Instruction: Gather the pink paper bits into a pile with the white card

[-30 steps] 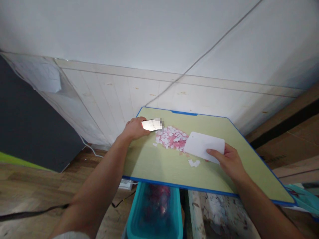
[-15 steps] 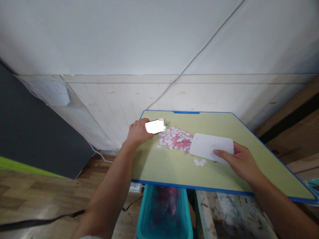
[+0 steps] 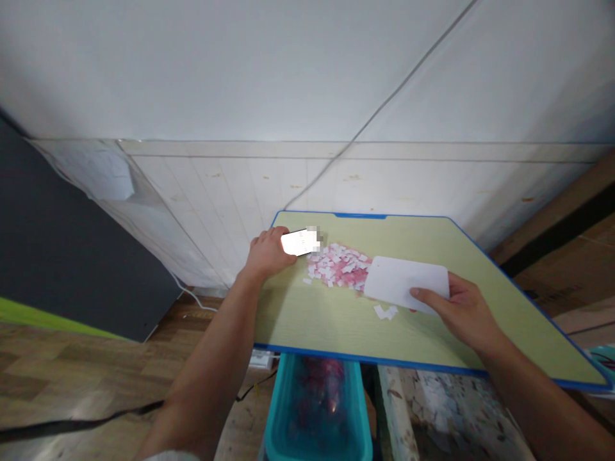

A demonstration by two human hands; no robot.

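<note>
My left hand [image 3: 270,253] grips a phone [image 3: 298,243] with a bright white screen, over the far left part of the table; the phone's right end is blurred out. Thumb on top, my right hand [image 3: 456,307] holds a white rectangular board [image 3: 406,282] with rounded corners and a small hole near its left edge. Between the hands lies a heap of small white and pink paper pieces [image 3: 339,264], and the board's left edge meets or covers its right side. A few white scraps [image 3: 385,312] lie apart, in front of the board.
The yellow-green table [image 3: 317,320] has a blue rim and stands against a white panelled wall [image 3: 216,192]. Below its near edge is a teal tub [image 3: 273,416] with reddish contents. Cardboard boxes [image 3: 571,262] stand at right, a dark panel [image 3: 72,243] at left.
Both hands keep their holds on the phone and the board, almost in place. The view has shifted very slightly; the paper heap looks the same.
</note>
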